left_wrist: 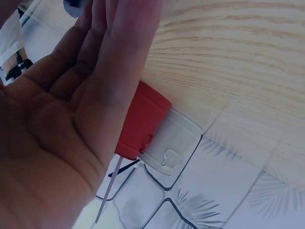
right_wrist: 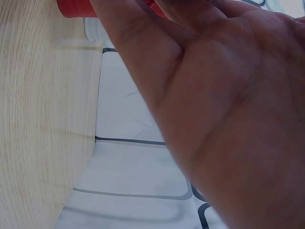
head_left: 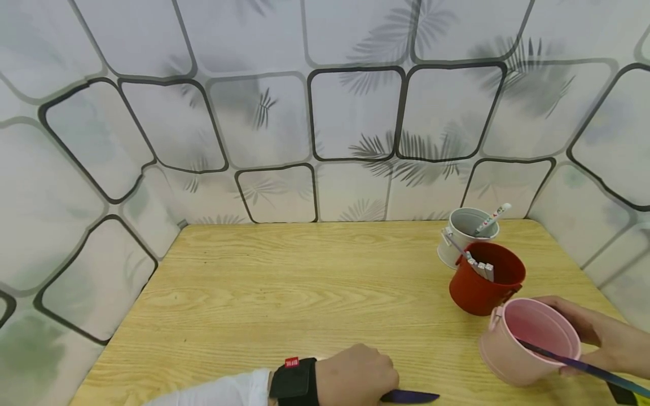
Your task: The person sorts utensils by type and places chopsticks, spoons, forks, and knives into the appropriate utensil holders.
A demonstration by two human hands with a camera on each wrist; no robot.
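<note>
At the bottom of the head view, the left hand (head_left: 358, 374) holds a dark purple, pointed, blade-like thing (head_left: 411, 396) low over the table. Its other end is hidden by the hand. On the right, the right hand (head_left: 604, 338) grips a pink bucket (head_left: 510, 361) by its side, thumb toward the front and fingers behind the rim. A long, thin stick, dark purple turning teal (head_left: 584, 367), leans out of this bucket past the right edge. Just behind stands a red bucket (head_left: 477, 296) with several white square-ended sticks (head_left: 479, 268) inside.
A white bucket (head_left: 447, 254) with a white marker (head_left: 492, 219) stands behind the red one. The wooden table (head_left: 284, 287) is enclosed by patterned curtain walls (head_left: 274, 124). A black and yellow thing (head_left: 623, 395) shows at the lower right edge.
</note>
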